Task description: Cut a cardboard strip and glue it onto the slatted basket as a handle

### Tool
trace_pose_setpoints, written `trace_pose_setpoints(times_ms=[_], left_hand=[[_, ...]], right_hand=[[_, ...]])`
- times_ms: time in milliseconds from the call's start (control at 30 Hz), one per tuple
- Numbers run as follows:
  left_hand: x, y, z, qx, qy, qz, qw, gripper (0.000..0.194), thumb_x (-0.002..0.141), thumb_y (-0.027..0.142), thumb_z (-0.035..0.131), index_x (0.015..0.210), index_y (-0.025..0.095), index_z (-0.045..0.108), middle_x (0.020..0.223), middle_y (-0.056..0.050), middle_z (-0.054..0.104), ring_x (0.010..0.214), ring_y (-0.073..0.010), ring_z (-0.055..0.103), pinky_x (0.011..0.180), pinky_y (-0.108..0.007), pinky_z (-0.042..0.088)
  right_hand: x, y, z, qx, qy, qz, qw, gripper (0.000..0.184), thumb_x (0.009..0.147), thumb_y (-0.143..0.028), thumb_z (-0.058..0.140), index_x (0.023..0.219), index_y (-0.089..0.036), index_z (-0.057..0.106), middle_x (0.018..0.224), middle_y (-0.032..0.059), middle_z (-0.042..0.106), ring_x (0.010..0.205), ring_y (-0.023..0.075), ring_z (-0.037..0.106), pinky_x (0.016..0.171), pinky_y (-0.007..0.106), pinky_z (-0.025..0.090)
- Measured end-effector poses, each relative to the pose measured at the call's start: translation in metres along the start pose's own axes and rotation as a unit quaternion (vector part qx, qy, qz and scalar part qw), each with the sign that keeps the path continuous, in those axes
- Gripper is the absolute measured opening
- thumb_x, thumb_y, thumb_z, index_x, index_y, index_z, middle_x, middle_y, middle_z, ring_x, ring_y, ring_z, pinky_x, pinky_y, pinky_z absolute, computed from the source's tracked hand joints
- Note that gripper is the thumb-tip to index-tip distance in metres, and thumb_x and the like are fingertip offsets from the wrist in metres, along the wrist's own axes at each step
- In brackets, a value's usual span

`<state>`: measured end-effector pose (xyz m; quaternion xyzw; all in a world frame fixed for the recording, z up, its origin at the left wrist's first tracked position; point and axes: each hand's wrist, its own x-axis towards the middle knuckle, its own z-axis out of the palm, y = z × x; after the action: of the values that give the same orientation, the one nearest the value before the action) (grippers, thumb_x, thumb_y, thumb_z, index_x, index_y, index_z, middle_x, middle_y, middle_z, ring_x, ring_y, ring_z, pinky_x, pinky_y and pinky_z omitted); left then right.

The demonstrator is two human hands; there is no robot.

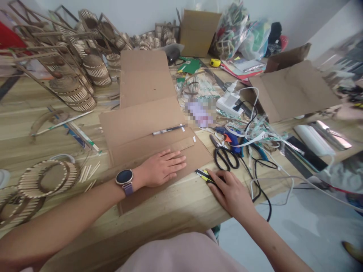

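Left hand flat on cardboard, palm down, fingers extended and slightly apart, gripping nothing. It partly covers a brown strip lying on the cardboard. Watch on left wrist, purple band. Right hand has fingers closed on a yellow-black cutter, low over the surface, tip pointing left, near the cardboard's right edge. Can't tell if blade touches anything.

Cardboard sits mid-surface in front of the person, its near edge around the left forearm; far part reaches back toward the wall. Pen lies on it, beyond the left hand. Scissors just beyond right hand, black handles toward the person. Blue glue gun beside them, pliers right of that, cables around. White power strip farther back, plug in it. Yellow tape measure near the back.

Left side: slatted baskets at the back, slatted ring nearer, small sticks between ring and cardboard. Box against the wall, filled plastic bags right of it. Opened carton at right.
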<state>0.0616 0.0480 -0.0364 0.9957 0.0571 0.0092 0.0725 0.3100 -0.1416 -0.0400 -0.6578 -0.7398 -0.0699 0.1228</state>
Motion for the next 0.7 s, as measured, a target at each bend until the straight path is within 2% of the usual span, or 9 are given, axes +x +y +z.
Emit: trace_pose_setpoints(times_ms=[233, 700], left_hand=[[0.002, 0.002, 0.003, -0.016, 0.030, -0.001, 0.999, 0.046, 0.105, 0.038, 0.026, 0.146, 0.024, 0.042, 0.154, 0.000, 0.040, 0.148, -0.0197, 0.025, 0.120, -0.039, 0.013], [0.002, 0.003, 0.002, -0.025, 0.037, -0.008, 0.999, 0.045, 0.104, 0.038, 0.029, 0.145, 0.025, 0.044, 0.154, 0.001, 0.041, 0.147, -0.0200, 0.027, 0.120, -0.038, 0.012]], right_hand=[[-0.002, -0.003, -0.001, 0.006, -0.003, -0.022, 1.000, 0.042, 0.100, -0.037, 0.042, 0.129, -0.014, 0.062, 0.096, 0.0114, 0.061, 0.088, 0.0226, 0.060, 0.077, 0.035, 0.055], [-0.003, -0.028, 0.001, 0.014, -0.017, -0.031, 0.999, 0.040, 0.101, -0.035, 0.041, 0.130, -0.015, 0.059, 0.098, 0.0114, 0.060, 0.089, 0.0225, 0.058, 0.077, 0.035, 0.053]])
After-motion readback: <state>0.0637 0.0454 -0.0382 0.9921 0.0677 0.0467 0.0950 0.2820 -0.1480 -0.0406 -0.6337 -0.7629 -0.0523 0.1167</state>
